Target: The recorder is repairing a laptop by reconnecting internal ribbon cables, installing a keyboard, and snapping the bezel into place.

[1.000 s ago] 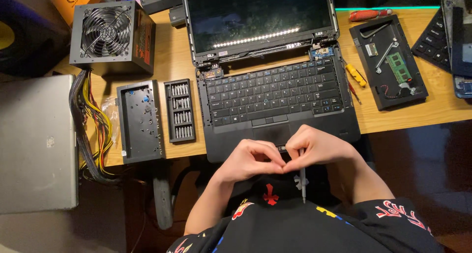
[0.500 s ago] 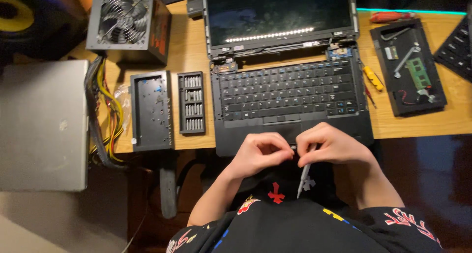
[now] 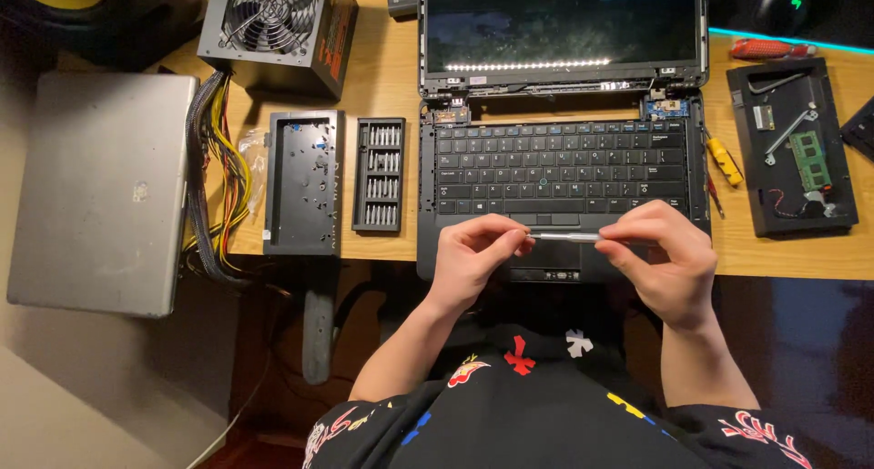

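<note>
Hands meet over the front edge of the open laptop (image 3: 560, 173), just above its touchpad. A slim silver screwdriver handle (image 3: 564, 237) lies level between them, its long axis running left to right, parallel to the desk edge. The left hand (image 3: 473, 255) pinches one end between thumb and fingertips; the right hand (image 3: 660, 259) is closed around the other end, fingers curled over it. Both hands sit about equally near; the exposed middle of the shaft spans the gap between them.

Beyond, the keyboard fills the laptop base, and the dark screen stands open with its bezel off and hinges bare. Left of the laptop lies a narrow black bit case (image 3: 380, 175), with rows of silver bits, and next to it a black perforated case lid (image 3: 303, 180). Further left rests a closed grey laptop (image 3: 100, 191). At the far left corner stands a black power supply (image 3: 278, 32) with a round fan grille, an orange side label, and yellow and black cables trailing down. Right of the laptop sit a small yellow-handled tool (image 3: 726, 162) and a black tray (image 3: 790, 146) holding a green memory module and metal brackets.
</note>
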